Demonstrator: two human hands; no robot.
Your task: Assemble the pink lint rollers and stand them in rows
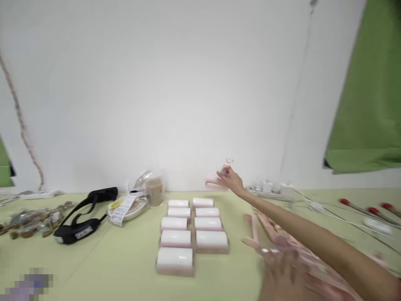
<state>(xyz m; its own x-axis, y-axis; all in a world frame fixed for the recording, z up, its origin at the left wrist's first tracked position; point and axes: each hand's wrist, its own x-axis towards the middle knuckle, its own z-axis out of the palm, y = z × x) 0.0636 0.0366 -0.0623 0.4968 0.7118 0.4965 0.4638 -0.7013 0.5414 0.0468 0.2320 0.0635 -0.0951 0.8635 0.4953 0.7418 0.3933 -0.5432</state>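
My right hand is stretched far forward near the wall, its fingers closed on a pink item with a small heart-shaped loop above it. At the bottom, my left hand is smeared by motion over a pile of pink pieces; its grip is unclear. A pink handle-like piece lies just beyond its fingers. Left of both hands, white rolls with pink undersides stand in two columns, the nearest roll at the front left and another in the right column.
On the left are a black strap, a round white dish with a label, a bagged brown roll and several small bagged items. A power strip, cables and red-ended rods lie right. A white wall stands behind.
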